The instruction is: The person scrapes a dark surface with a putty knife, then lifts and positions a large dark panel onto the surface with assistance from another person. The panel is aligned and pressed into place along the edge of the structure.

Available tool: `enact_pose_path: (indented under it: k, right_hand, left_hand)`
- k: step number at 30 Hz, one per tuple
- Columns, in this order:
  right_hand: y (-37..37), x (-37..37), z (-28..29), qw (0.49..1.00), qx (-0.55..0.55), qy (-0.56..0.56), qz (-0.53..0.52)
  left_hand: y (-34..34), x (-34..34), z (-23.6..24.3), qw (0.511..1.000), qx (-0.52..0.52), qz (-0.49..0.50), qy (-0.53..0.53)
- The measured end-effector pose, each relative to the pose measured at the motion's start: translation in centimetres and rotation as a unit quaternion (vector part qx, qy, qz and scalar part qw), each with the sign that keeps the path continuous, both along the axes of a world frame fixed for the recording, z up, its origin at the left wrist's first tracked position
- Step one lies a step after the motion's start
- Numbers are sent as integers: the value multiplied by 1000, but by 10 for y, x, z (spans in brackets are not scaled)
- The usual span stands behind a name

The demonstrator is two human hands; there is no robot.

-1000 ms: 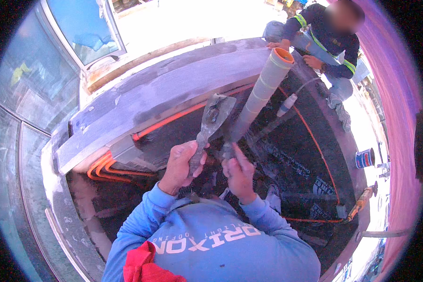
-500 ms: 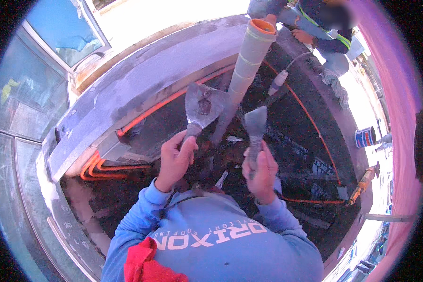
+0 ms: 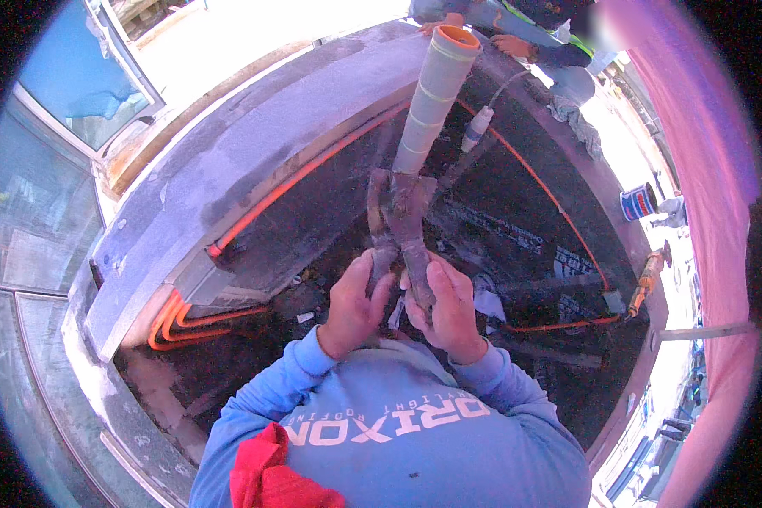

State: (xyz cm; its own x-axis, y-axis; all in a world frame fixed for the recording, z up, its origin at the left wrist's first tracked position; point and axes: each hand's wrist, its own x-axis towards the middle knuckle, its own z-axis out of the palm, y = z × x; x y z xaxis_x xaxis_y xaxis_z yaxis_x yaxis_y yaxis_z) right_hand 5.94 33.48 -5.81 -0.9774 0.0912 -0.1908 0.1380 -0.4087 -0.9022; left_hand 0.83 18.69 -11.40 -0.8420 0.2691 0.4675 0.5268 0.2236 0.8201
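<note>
Curved concrete rim | left hand grasps one scraper, right hand a second scraper | either could slip if grip slackens

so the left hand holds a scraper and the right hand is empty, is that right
Not quite: the right hand isn't empty; it holds a second scraper, as the head view shows. The left hand does hold a scraper.
</note>
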Motion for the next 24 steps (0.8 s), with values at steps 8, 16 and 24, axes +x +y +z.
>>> enact_pose_path:
  k: [8, 16, 24]
  right_hand:
    - [13, -17, 47, 967, 217, 131, -33]
    - [37, -20, 26, 705, 680, 195, 47]
    - [53, -34, 58, 708, 664, 219, 100]
  left_hand:
    - [-31, -7, -23, 996, -11, -4, -88]
    - [-48, -17, 31, 938, 52, -91, -331]
    - [-44, -22, 27, 977, 10, -55, -208]
